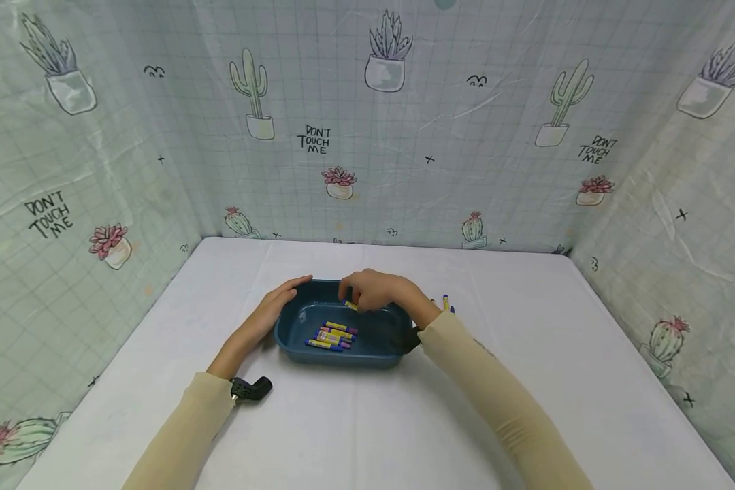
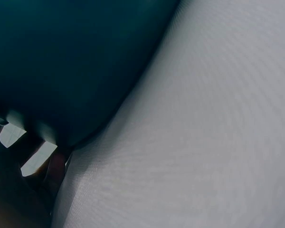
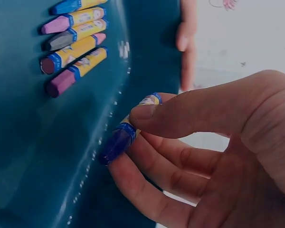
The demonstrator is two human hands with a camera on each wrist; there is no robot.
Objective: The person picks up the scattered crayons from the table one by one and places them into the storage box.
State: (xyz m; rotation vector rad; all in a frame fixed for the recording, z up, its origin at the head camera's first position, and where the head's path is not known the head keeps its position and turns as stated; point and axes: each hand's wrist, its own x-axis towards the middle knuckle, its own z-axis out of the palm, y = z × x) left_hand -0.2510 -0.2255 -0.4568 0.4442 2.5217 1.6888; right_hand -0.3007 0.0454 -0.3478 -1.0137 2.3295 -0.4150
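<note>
A dark teal plastic tray (image 1: 343, 363) stands on the white table, with several crayons (image 1: 331, 337) in yellow wrappers lying side by side on its floor. Between thumb and fingers, my right hand (image 1: 376, 289) pinches a dark blue crayon (image 3: 121, 137) over the far part of the tray. The right wrist view shows its blue tip pointing down and away from the palm. My left hand (image 1: 272, 309) rests along the tray's left side, fingers reaching to the far left corner. The left wrist view shows its fingers (image 2: 54, 173) against the tray's outer wall, partly dark.
A few more crayons (image 1: 446, 303) are on the table just right of the tray, partly hidden by the right forearm. A black wrist camera (image 1: 252, 388) juts out from the left sleeve. A patterned cloth (image 1: 429, 122) with cactus drawings hangs behind and on both sides.
</note>
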